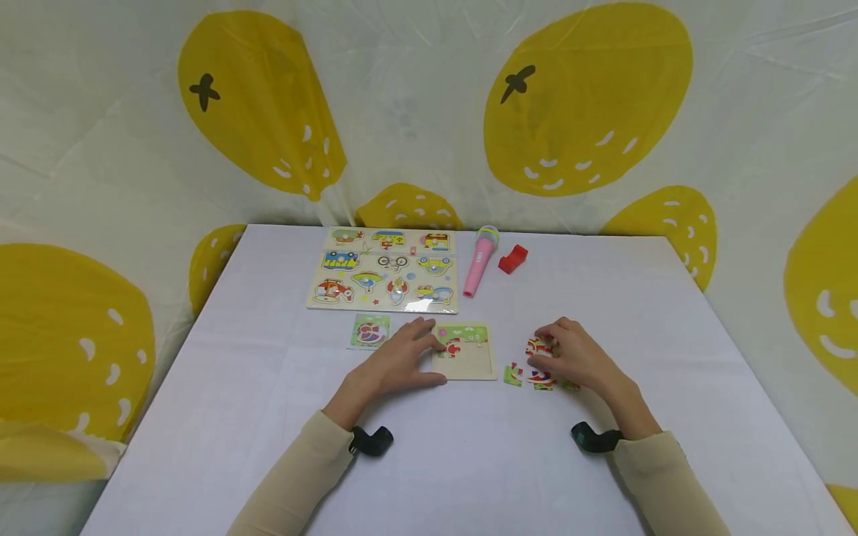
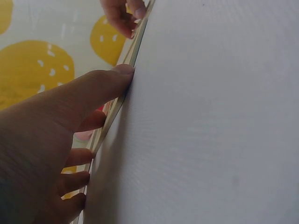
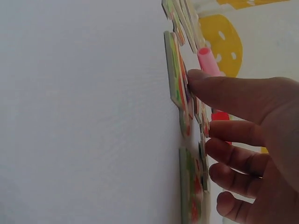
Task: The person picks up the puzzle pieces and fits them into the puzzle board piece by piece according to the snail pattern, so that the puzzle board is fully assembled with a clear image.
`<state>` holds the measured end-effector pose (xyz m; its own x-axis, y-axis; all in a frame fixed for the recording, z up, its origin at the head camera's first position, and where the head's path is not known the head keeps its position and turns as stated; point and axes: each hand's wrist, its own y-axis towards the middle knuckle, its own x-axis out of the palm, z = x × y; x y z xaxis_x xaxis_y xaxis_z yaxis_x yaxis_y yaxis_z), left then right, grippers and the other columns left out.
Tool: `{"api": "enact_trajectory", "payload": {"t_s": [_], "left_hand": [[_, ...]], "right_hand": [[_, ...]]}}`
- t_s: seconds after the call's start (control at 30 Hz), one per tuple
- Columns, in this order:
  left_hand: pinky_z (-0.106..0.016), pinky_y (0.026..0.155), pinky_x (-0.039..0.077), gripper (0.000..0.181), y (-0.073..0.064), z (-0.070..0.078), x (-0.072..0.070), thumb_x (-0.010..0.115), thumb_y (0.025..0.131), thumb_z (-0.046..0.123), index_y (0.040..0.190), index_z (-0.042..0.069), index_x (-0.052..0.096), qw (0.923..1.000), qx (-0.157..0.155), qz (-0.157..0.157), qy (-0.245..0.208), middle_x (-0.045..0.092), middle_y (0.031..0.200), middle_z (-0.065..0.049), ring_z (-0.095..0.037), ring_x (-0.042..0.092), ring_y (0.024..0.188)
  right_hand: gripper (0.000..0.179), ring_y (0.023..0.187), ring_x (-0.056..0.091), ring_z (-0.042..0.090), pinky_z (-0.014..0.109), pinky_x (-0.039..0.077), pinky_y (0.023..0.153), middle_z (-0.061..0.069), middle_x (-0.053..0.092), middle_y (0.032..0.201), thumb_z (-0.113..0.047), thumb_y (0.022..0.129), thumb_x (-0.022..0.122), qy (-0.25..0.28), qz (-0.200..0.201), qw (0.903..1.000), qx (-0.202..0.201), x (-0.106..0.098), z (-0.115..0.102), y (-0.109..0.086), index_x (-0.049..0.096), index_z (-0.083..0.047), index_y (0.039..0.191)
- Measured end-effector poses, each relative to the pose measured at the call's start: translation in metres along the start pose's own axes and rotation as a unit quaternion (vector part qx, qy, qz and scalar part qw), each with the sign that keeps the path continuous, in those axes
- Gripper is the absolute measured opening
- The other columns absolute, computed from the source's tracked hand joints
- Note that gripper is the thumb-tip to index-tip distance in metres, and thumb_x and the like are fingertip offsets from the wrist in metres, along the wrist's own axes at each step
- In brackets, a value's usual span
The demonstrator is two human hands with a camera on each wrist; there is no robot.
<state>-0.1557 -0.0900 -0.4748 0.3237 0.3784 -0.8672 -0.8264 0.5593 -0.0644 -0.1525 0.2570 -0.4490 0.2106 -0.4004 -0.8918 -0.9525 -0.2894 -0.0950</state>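
Picture card, square and printed mainly in green and purple, lies on the white table at left, just beside the left hand; on the far side of both lies a vehicle puzzle board. The left hand spans the left end of a wooden puzzle tray, thumb and fingers apart: the thumb lies at the near edge, and a fingertip appears to touch a small red piece in the tray's left part. The tray's long axis runs left to right; a green flowered strip lines its far side, while its near right part is bare. Farther off stand out a pink toy microphone, long axis roughly near to far, and, to its right, a red plastic toy.

Loose jigsaw pieces form a cluster right of the tray, apart from it; a green-edged piece lies leftmost, near the tray's near right corner. The right hand reaches over this cluster from the right and is the nearer hand to it. Its thumb and index finger stand apart about a striped piece; whether they clamp its edges cannot be told. From this grip, the tray's bare part lies to the left.
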Motion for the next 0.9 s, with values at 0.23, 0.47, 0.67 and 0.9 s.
{"api": "enact_trajectory", "payload": {"t_s": [0.23, 0.47, 0.67, 0.9], "left_hand": [[-0.042, 0.125, 0.027, 0.056, 0.001, 0.000, 0.000, 0.076, 0.083, 0.054, 0.130, 0.027, 0.064, 1.0000, -0.002, 0.000, 0.005, 0.035, 0.161, -0.004, -0.026, 0.023, 0.155], [-0.042, 0.125, 0.027, 0.056, 0.000, -0.001, 0.001, 0.076, 0.083, 0.054, 0.130, 0.026, 0.064, 1.0000, 0.001, 0.000, 0.005, 0.036, 0.161, -0.005, -0.027, 0.024, 0.154], [-0.042, 0.125, 0.027, 0.055, 0.000, 0.000, 0.001, 0.076, 0.083, 0.054, 0.130, 0.026, 0.064, 1.0000, 0.001, 0.001, 0.001, 0.036, 0.161, -0.004, -0.027, 0.024, 0.154], [-0.042, 0.125, 0.027, 0.055, 0.000, 0.000, 0.001, 0.076, 0.083, 0.054, 0.129, 0.027, 0.065, 1.0000, 0.001, 0.004, 0.001, 0.035, 0.161, -0.004, -0.026, 0.023, 0.155]], "right_hand": [[0.055, 0.105, 0.053, 0.026, 0.046, 0.054, 0.092, 0.012, 0.062, 0.112, -0.033, 0.083, 0.081, 0.010, -0.011, 0.9999, 0.005, 0.000, 0.003, 0.004, 0.064, -0.003, 0.125], [0.037, 0.088, 0.054, 0.019, 0.029, 0.051, 0.076, 0.005, 0.064, 0.096, -0.020, 0.091, 0.073, 0.036, -0.011, 0.9993, -0.004, -0.003, 0.003, 0.008, 0.062, -0.005, 0.123], [0.025, 0.085, 0.055, 0.017, 0.024, 0.052, 0.075, 0.003, 0.066, 0.097, -0.013, 0.099, 0.062, 0.043, 0.004, 0.9989, -0.015, -0.006, 0.001, 0.010, 0.064, -0.006, 0.122], [0.026, 0.084, 0.057, 0.017, 0.017, 0.051, 0.071, 0.005, 0.068, 0.097, -0.015, 0.098, 0.063, 0.067, 0.013, 0.9976, -0.012, -0.009, -0.007, 0.013, 0.063, -0.005, 0.122]]}}
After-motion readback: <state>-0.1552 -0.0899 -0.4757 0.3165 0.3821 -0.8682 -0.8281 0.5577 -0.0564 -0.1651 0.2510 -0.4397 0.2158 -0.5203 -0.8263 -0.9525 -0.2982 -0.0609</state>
